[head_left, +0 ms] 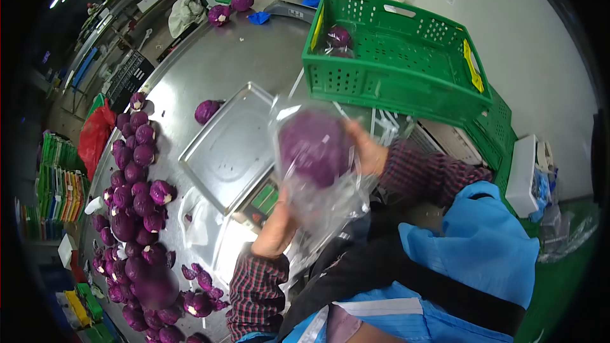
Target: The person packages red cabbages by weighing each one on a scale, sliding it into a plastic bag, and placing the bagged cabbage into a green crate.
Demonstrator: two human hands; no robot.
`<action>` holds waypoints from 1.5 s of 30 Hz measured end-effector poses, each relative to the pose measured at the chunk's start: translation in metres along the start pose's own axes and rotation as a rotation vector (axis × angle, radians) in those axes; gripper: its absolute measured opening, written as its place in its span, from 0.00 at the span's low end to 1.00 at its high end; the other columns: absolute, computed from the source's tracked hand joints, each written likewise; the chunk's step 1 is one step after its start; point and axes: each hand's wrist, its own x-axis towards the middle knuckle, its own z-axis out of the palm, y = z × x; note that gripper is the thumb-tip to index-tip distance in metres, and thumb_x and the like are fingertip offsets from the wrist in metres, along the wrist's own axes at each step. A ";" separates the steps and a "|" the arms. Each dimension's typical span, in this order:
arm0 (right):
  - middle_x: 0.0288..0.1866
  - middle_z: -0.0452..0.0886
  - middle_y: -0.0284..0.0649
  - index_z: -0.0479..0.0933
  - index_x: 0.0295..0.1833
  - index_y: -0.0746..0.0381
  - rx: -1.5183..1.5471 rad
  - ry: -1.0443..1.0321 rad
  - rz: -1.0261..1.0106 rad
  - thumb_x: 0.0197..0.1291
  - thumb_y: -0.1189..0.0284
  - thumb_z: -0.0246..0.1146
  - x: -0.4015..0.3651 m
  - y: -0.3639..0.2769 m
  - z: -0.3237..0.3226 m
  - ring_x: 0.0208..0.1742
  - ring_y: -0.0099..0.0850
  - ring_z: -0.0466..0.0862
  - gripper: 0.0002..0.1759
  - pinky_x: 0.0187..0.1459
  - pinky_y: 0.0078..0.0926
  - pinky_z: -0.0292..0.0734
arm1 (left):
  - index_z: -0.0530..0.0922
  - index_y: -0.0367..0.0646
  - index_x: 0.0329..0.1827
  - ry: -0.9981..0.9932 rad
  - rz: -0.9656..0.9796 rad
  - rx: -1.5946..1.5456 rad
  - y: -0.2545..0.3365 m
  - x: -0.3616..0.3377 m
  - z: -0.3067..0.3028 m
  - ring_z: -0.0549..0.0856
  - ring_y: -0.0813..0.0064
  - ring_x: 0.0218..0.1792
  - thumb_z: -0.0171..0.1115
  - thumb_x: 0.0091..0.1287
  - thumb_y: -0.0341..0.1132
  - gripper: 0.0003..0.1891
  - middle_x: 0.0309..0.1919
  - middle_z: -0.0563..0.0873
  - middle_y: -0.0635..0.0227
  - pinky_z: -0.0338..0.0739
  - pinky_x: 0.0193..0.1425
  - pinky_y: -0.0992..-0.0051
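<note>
Item: I log the left hand point(279, 228) raised from below and the right hand point(367, 151) reaching across. The fingers of both are closed on a clear plastic bag point(330, 198) holding a round purple cabbage point(316, 149) above the stainless steel worktop's point(241, 57) near edge. Room: a flat steel scale tray point(232, 146) sits beside the bag, and bare steel separates it from the loose purple cabbages point(136, 178) along the left edge. Container: green slotted plastic crate point(394, 76), far right corner, one purple cabbage head point(338, 37) inside.

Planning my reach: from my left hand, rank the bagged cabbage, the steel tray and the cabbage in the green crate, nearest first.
1. bagged cabbage, gripped by the left hand.
2. steel tray, just beyond the hand, leftward.
3. cabbage inside the green crate, farthest, ahead and rightward.
</note>
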 end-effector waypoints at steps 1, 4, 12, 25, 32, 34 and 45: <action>0.68 0.71 0.37 0.66 0.68 0.55 -0.046 0.048 -0.100 0.57 0.45 0.64 -0.001 -0.037 -0.008 0.67 0.37 0.71 0.39 0.68 0.50 0.64 | 0.49 0.43 0.78 -0.046 0.063 0.098 0.007 0.023 0.014 0.71 0.62 0.66 0.57 0.69 0.54 0.42 0.72 0.62 0.58 0.65 0.68 0.63; 0.69 0.70 0.38 0.65 0.69 0.55 -0.151 0.158 -0.247 0.56 0.43 0.63 0.025 -0.162 -0.074 0.68 0.37 0.70 0.40 0.68 0.49 0.65 | 0.59 0.43 0.74 0.075 0.066 0.206 0.008 0.087 0.034 0.75 0.67 0.62 0.61 0.68 0.44 0.34 0.68 0.69 0.60 0.69 0.63 0.69; 0.59 0.78 0.38 0.68 0.65 0.61 -0.572 0.035 -0.612 0.68 0.57 0.55 0.164 -0.386 -0.290 0.59 0.29 0.78 0.27 0.62 0.35 0.74 | 0.64 0.40 0.70 0.508 0.129 0.114 0.007 0.173 0.049 0.80 0.67 0.55 0.63 0.67 0.41 0.31 0.61 0.74 0.60 0.73 0.62 0.64; 0.33 0.85 0.45 0.82 0.35 0.66 -2.334 0.379 0.208 0.54 0.42 0.63 0.261 -0.407 -0.301 0.38 0.34 0.86 0.33 0.37 0.39 0.79 | 0.72 0.38 0.63 0.686 0.193 0.544 0.117 0.213 -0.031 0.79 0.83 0.45 0.60 0.69 0.30 0.19 0.52 0.82 0.70 0.74 0.53 0.80; 0.43 0.83 0.45 0.78 0.50 0.69 -1.854 0.206 -0.190 0.59 0.54 0.63 0.393 -0.459 -0.111 0.42 0.30 0.83 0.27 0.39 0.26 0.79 | 0.74 0.38 0.60 0.801 0.280 0.537 0.156 0.194 -0.115 0.79 0.82 0.46 0.59 0.68 0.28 0.17 0.50 0.83 0.67 0.73 0.53 0.78; 0.58 0.77 0.54 0.71 0.62 0.71 -1.986 0.157 -0.447 0.58 0.52 0.64 0.493 -0.463 -0.147 0.59 0.41 0.77 0.36 0.58 0.34 0.73 | 0.76 0.36 0.58 0.896 0.271 0.615 0.161 0.192 -0.128 0.81 0.78 0.49 0.59 0.68 0.27 0.16 0.48 0.84 0.64 0.73 0.55 0.77; 0.72 0.60 0.63 0.53 0.72 0.76 -1.722 0.351 -0.538 0.45 0.42 0.71 0.797 -0.389 -0.213 0.75 0.48 0.59 0.62 0.73 0.36 0.55 | 0.77 0.35 0.43 1.350 0.334 0.507 0.151 0.181 -0.190 0.78 0.76 0.39 0.59 0.65 0.27 0.06 0.34 0.80 0.65 0.71 0.49 0.76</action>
